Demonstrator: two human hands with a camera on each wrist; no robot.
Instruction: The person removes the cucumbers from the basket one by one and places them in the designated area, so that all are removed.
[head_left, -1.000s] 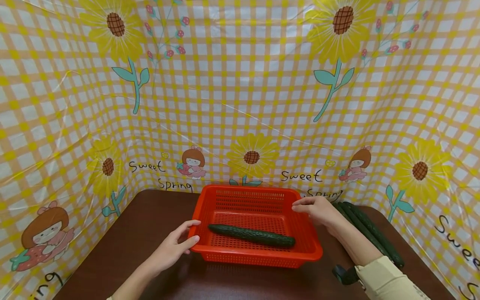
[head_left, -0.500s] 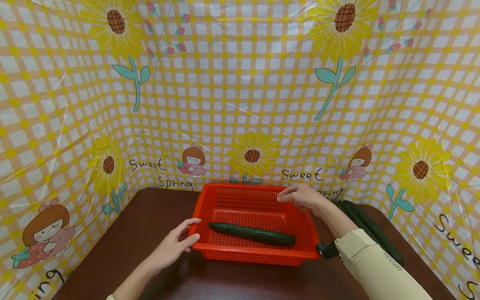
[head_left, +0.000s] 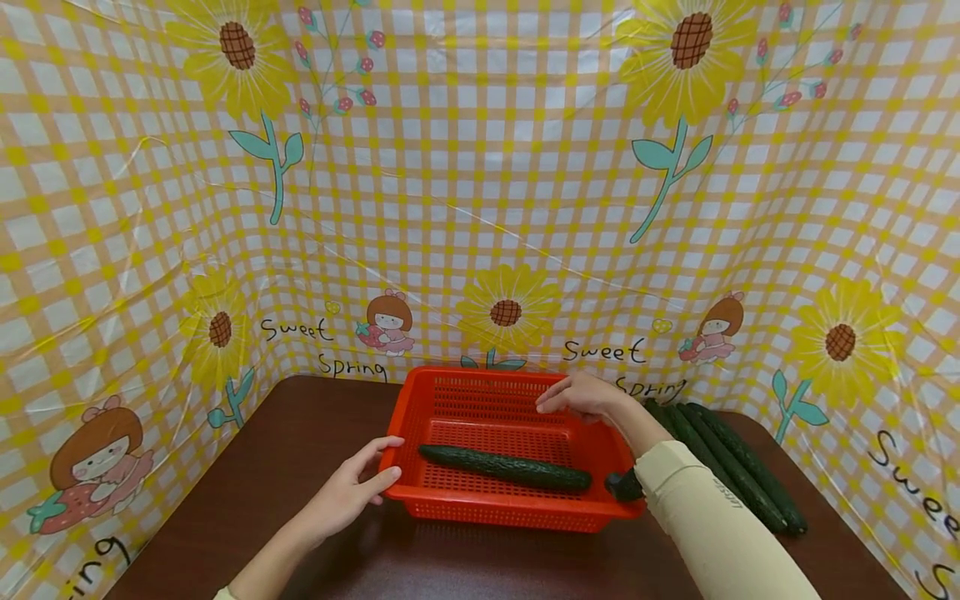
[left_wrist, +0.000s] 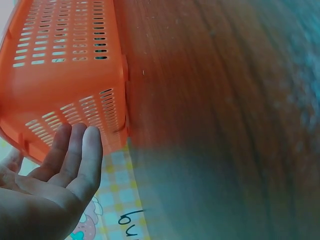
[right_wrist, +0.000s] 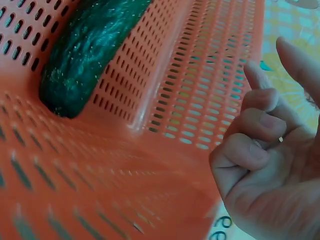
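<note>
A dark green cucumber [head_left: 504, 467] lies across the floor of a red perforated plastic basket [head_left: 517, 502], with its thicker end toward the right. At the basket's left side, my left hand [head_left: 347, 492] lightly holds the rim. In the left wrist view, three fingers [left_wrist: 91, 150] of that hand lie along the outside of the wall. My right hand [head_left: 588, 397] is over the basket's far right part and holds nothing. The right wrist view shows that hand's last fingers [right_wrist: 250, 152] loosely curled, apart from the cucumber's end [right_wrist: 75, 85].
Several more cucumbers [head_left: 738, 467] lie side by side on the brown table [head_left: 300, 433], right of the basket, partly behind the right forearm. A yellow checked cloth [head_left: 480, 183] with sunflowers stands behind and on both sides. A dark wrist device [head_left: 624, 485] sits under the right cuff.
My right hand has moved left from the basket's right rim to over its inside, bringing the sleeve across the right edge. The left hand, basket and cucumber have stayed in place.
</note>
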